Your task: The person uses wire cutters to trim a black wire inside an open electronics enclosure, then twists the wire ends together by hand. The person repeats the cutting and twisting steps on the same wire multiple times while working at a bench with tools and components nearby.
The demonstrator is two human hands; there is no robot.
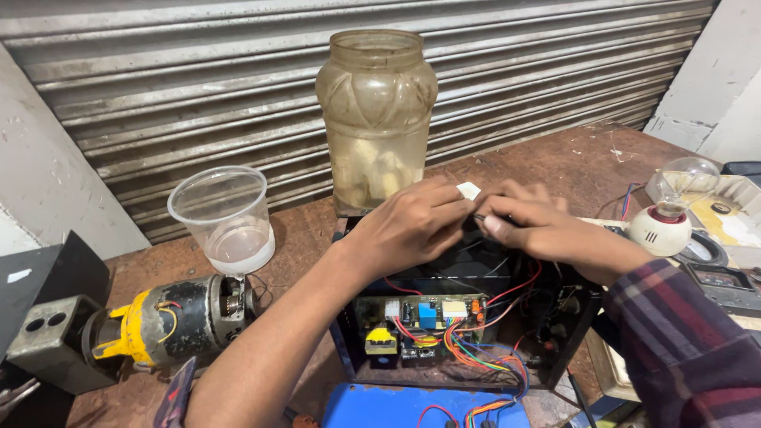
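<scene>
1. While both hands meet over the far edge of the open black case (468, 317), the left hand (412, 226) pinches a small white piece (468, 189) between thumb and forefinger, and the right hand (539, 226) closes its fingertips on what looks like a thin dark wire end (481, 216) just beside it.
2. Judging by this, the work in hand is the joining or dressing of that wire end; white piece and wire are touching or nearly so, and I cannot tell whether they are already joined.
3. Already done, as things lie: the case stands open, its blue cover (396, 406) lying at the near side, and the green circuit board (420, 313) is exposed with a bundle of coloured wires (476, 349) running out toward the near right.
4. Left, by my reading: the wires hang loose and the cover is not back on, so closing up is some way off.
5. Around it on the brown bench (571, 158): a cloudy jar (376, 119) stands on the far part of the case, a clear plastic cup (224, 218) sits to the left above a small motor with yellow trim (170, 321), and a bulb in a white holder (674, 208) stands at the right.
</scene>
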